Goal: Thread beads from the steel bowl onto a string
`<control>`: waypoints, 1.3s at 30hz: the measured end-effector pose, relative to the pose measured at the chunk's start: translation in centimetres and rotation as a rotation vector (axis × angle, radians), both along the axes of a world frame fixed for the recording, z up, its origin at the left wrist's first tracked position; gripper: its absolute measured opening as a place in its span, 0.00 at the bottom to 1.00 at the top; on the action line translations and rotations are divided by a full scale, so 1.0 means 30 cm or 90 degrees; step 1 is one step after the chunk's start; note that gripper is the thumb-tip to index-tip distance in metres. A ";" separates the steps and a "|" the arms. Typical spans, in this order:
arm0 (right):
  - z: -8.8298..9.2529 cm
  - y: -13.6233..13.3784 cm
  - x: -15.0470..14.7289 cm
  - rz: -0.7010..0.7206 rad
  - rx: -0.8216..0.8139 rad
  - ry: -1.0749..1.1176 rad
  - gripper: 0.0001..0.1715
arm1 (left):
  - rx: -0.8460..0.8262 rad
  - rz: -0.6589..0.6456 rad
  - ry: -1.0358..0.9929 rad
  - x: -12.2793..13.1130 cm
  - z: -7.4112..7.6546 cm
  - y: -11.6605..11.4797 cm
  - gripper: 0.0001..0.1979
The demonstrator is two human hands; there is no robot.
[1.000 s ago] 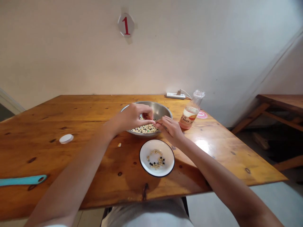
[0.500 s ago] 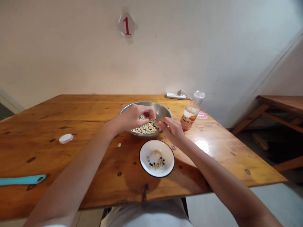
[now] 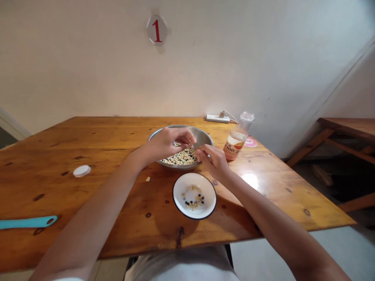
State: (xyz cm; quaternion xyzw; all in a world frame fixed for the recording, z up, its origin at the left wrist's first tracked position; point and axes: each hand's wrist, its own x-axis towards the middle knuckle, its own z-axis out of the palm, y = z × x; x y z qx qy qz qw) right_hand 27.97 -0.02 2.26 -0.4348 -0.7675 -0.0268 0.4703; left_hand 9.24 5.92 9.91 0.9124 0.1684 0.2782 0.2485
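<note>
A steel bowl [image 3: 205,136] holds a heap of small round beads [image 3: 180,158], mostly cream with black and a few green ones. Above it, my left hand [image 3: 172,142] is closed in a pinch, fingertips pointing right. My right hand [image 3: 215,158] pinches at the bowl's right rim, its fingertips close to those of the left. Whatever is between the fingers is too small to make out. Nearer to me stands a white dish [image 3: 179,187] with a dark rim, and in it lies a loose ring of cream and black beads [image 3: 193,205].
Right of the bowl stands a clear bottle [image 3: 234,142] with pink liquid. A power strip [image 3: 218,118] lies by the wall. On the left are a white lid [image 3: 81,171] and a turquoise handle [image 3: 29,222]. The wooden table [image 3: 131,230] ends just in front of me.
The fingers of my left hand have shifted slightly right and stretched out a little, towards my right fingertips. My right hand, the bowl and the dish look the same.
</note>
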 end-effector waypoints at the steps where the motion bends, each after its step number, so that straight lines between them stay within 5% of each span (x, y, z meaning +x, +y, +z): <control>1: 0.000 -0.001 0.000 -0.007 -0.001 0.007 0.15 | -0.002 -0.004 -0.004 0.000 -0.001 0.001 0.06; 39: 0.007 -0.003 -0.005 -0.019 0.059 -0.002 0.15 | 0.028 0.018 -0.008 0.000 -0.003 0.013 0.03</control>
